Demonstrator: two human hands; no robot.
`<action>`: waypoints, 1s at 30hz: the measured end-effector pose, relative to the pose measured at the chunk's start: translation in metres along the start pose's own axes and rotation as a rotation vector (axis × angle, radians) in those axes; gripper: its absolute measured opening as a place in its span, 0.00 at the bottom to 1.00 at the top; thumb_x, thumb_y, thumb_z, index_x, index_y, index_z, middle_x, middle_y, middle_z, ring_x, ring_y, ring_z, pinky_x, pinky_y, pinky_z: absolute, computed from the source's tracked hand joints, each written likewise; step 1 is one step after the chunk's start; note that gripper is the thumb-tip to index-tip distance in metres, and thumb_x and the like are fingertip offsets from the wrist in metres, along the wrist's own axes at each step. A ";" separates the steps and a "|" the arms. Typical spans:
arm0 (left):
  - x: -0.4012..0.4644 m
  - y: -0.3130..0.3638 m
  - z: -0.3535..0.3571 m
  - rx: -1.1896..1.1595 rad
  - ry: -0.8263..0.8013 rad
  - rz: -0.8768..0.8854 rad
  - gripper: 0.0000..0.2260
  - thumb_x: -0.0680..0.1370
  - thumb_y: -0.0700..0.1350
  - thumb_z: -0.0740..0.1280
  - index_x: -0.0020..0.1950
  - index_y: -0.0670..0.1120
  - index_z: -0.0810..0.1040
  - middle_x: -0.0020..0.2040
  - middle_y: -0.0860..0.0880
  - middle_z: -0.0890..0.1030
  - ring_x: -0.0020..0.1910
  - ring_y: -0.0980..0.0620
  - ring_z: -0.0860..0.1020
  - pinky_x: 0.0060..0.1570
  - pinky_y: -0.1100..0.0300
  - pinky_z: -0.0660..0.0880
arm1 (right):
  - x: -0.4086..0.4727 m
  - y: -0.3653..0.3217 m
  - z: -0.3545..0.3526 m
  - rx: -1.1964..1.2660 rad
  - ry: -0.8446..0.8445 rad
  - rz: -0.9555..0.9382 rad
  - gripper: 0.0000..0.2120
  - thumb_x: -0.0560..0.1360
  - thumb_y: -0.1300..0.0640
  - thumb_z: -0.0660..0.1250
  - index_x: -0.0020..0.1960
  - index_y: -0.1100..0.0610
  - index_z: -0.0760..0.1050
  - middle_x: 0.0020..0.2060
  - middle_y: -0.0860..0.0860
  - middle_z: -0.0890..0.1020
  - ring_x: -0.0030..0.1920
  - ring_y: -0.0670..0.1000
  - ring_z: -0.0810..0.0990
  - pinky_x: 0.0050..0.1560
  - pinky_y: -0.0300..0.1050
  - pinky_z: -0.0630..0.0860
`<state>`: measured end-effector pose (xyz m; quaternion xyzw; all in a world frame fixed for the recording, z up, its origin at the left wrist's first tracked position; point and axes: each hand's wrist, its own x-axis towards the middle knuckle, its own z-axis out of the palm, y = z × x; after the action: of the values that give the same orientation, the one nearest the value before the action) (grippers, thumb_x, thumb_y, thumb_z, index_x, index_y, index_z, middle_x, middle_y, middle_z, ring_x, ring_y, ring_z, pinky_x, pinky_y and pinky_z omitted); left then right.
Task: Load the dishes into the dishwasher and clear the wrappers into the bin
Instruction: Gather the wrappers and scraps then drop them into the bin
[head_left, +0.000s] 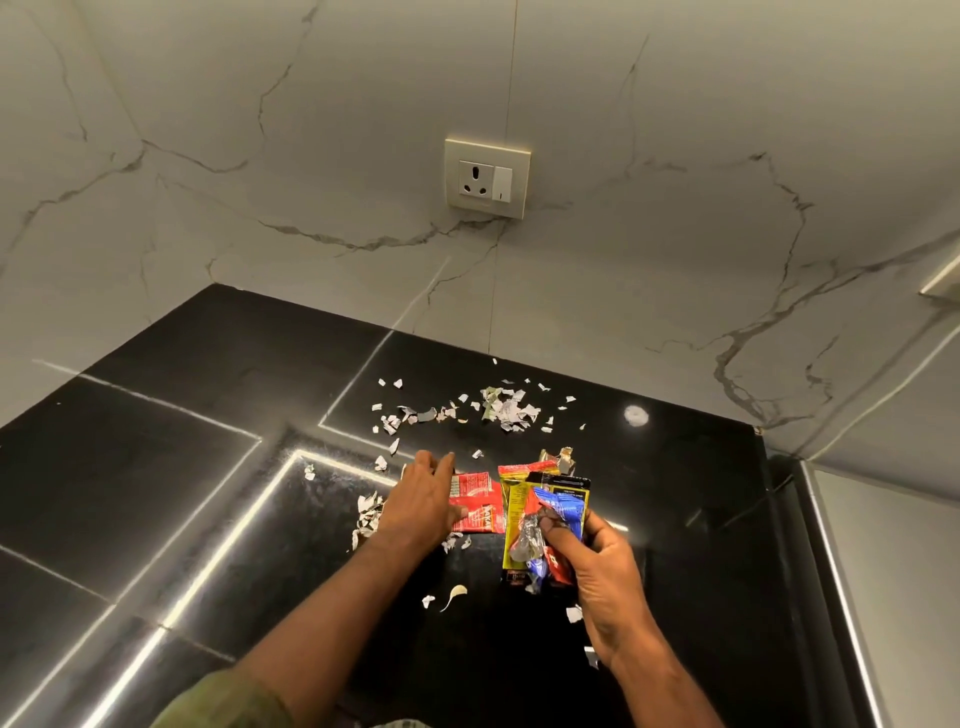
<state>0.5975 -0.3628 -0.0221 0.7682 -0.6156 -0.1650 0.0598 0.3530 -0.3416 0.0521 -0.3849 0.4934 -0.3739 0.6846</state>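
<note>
On the black countertop (208, 467) lies a red wrapper (475, 501); my left hand (423, 496) rests flat on its left part with fingers stretched out. My right hand (597, 566) grips a bunch of wrappers (550, 512), yellow, blue, black, red and a crumpled silver one, held just above the counter. A gold foil piece (558, 460) lies just behind the bunch. Several torn white paper scraps (498, 410) are scattered toward the wall, and more scraps (366, 514) lie left of my left hand.
A marble-look wall with a socket and switch (487, 177) rises behind the counter. The counter's right edge (779, 519) drops off beside a grey surface. A few scraps and a pale peel (456, 595) lie near my forearms.
</note>
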 end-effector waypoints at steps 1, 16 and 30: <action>0.001 0.001 -0.001 -0.002 -0.011 -0.015 0.36 0.78 0.57 0.73 0.81 0.47 0.61 0.74 0.45 0.65 0.72 0.47 0.69 0.75 0.50 0.69 | 0.000 0.000 0.000 -0.001 0.001 0.002 0.16 0.75 0.59 0.76 0.62 0.59 0.81 0.53 0.57 0.88 0.53 0.60 0.88 0.61 0.60 0.82; -0.052 0.075 -0.042 -0.982 0.250 0.015 0.07 0.82 0.40 0.69 0.55 0.52 0.76 0.50 0.48 0.85 0.46 0.53 0.86 0.46 0.55 0.84 | -0.008 -0.012 -0.006 0.038 -0.083 -0.133 0.26 0.76 0.60 0.74 0.72 0.49 0.71 0.55 0.56 0.88 0.53 0.59 0.88 0.49 0.52 0.87; -0.179 0.114 -0.005 -1.434 0.166 -0.219 0.15 0.83 0.51 0.69 0.68 0.48 0.78 0.61 0.46 0.85 0.64 0.46 0.82 0.67 0.48 0.77 | -0.031 0.026 -0.019 -0.040 -0.361 0.013 0.14 0.78 0.57 0.73 0.63 0.50 0.83 0.57 0.56 0.87 0.55 0.56 0.87 0.50 0.51 0.83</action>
<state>0.4603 -0.2176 0.0482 0.6074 -0.2691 -0.4740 0.5780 0.3304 -0.3066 0.0368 -0.4560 0.3721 -0.2844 0.7567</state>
